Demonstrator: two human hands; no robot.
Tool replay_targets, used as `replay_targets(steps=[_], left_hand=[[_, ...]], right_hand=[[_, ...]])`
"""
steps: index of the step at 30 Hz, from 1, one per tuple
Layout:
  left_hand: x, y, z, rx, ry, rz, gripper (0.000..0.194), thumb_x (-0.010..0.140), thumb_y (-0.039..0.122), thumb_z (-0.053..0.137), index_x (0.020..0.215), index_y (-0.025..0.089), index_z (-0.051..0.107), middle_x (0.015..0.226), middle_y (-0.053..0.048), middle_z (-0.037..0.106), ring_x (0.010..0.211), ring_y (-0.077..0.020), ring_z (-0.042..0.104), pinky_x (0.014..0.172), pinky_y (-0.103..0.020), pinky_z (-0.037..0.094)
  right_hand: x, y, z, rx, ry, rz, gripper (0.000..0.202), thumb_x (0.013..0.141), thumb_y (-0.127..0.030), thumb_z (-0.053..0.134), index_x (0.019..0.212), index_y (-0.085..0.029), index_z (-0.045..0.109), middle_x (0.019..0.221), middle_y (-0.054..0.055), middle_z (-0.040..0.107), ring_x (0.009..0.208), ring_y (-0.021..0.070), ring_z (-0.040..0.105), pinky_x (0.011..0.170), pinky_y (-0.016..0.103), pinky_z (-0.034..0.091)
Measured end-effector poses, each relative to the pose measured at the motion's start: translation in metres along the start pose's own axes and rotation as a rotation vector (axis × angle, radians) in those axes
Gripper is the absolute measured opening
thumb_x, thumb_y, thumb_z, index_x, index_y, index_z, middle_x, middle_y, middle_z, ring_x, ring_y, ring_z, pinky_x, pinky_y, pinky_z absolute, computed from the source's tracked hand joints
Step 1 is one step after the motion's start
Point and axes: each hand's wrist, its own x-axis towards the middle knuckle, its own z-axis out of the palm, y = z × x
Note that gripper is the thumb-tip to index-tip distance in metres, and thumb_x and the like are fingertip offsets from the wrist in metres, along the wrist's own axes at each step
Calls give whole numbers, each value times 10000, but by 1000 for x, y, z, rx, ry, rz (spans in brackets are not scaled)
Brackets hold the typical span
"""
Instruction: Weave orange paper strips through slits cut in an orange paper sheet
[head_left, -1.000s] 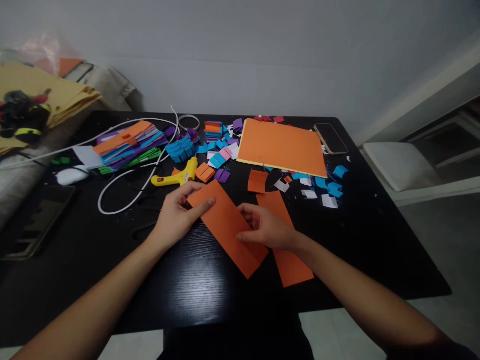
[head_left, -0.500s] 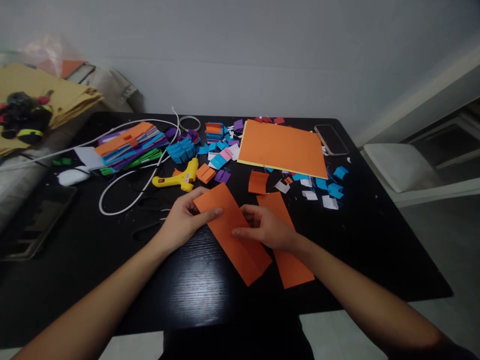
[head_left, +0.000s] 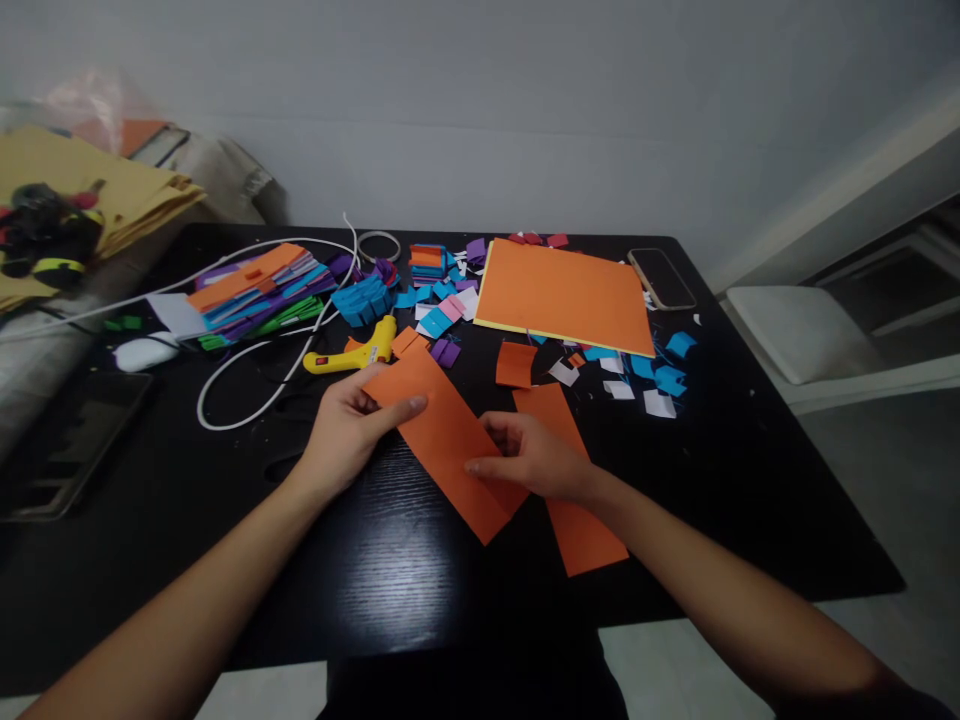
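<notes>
An orange paper strip point(head_left: 450, 445), folded lengthwise or doubled, slants above the table between my hands. My left hand point(head_left: 349, 420) pinches its upper left end, thumb on top and fingers underneath. Around its right edge my right hand point(head_left: 529, 455) is closed, the thumb lying on the paper and the fingers partly hidden. A second orange strip point(head_left: 585, 530) lies flat beneath my right wrist. Just beyond it rests a small orange paper piece point(head_left: 515, 364).
A yellow glue gun point(head_left: 356, 355) lies past my left hand, near a looped white cable point(head_left: 225, 425). Large orange sheets point(head_left: 566, 295), a phone point(head_left: 661, 279) and scattered cut paper point(head_left: 660, 404) cover the far side. At left are a mouse point(head_left: 146, 352) and bundled coloured strips point(head_left: 259, 290).
My left hand has moved left and slightly down, drawing the orange strip the same way. My right hand has stayed almost in place.
</notes>
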Motion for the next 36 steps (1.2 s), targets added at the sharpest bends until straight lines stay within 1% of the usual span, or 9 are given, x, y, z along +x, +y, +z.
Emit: replay_targets(steps=[5,9,16,22,25,30,36], left_hand=[[2,1,0,-77,73,-18,328,700,304,912,963,162,777,921,-52,809,786,-234,766,773,-358,638],[2,3,2,-98,85,-34,339,694,304,908,977,164,784,904,-56,815,788,-258,780,777,-391,652],[3,0,-1,-123,68,-35,300,705,283,915,956,161,805,889,-61,820,757,-250,785,771,-386,661],[2,-1,-1,-132,65,-57,249,722,274,904,922,158,813,895,-68,828,765,-259,791,782,-389,663],[2,0,-1,-133,73,-66,250,717,272,904,917,153,816,892,-73,831,758,-265,792,784,-397,665],[2,0,0,-137,72,-64,247,702,272,914,890,142,821,872,-75,830,737,-253,787,758,-369,666],[3,-1,0,-155,87,-67,291,689,283,923,918,135,823,879,-83,827,747,-258,786,750,-362,661]], right_hand=[[1,0,0,-5,-5,5,372,715,-344,939,949,-184,699,977,29,758,928,181,725,917,369,586],[1,2,-1,-6,-9,9,384,693,-333,953,944,-184,704,970,24,756,922,179,725,914,365,591],[0,3,-1,8,-26,3,344,728,-303,930,962,-182,709,985,30,761,930,176,727,923,365,586],[0,1,0,5,-18,9,373,698,-328,949,942,-187,705,966,25,758,908,176,724,916,371,592],[0,1,-1,0,-17,12,383,694,-327,952,952,-184,707,978,31,761,923,178,725,920,367,588],[1,2,-1,1,-19,5,379,688,-312,957,937,-180,704,957,21,754,904,167,721,895,340,584],[1,3,-1,-1,-23,8,380,707,-329,942,956,-176,698,975,35,756,921,180,718,897,356,583]])
